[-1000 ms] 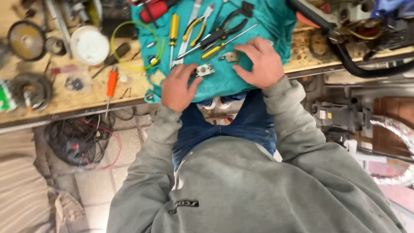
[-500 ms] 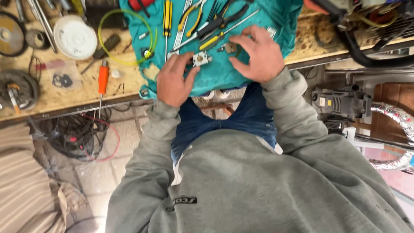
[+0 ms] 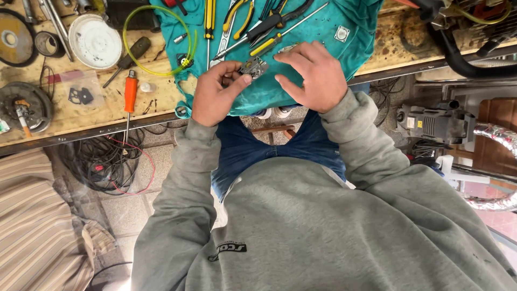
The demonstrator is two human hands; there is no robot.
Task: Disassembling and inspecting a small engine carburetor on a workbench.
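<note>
Compared to a moment ago, the left hand (image 3: 215, 97) now pinches the small grey metal part (image 3: 253, 68) (boxy, fiddly-looking) over the teal cloth (image 3: 301, 81), right hand (image 3: 315, 75) open-fingered just beside.

A teal cloth (image 3: 301, 81) drapes over the wooden surface (image 3: 81, 116), carrying yellow-handled pliers (image 3: 239, 16) and screwdrivers. Toward the surface's left edge lie an orange-handled screwdriver (image 3: 130, 94), a white lid (image 3: 97, 42) and a loop of yellow-green tubing (image 3: 156, 40). Tangled cables (image 3: 102, 161) sit on the floor below.
</note>
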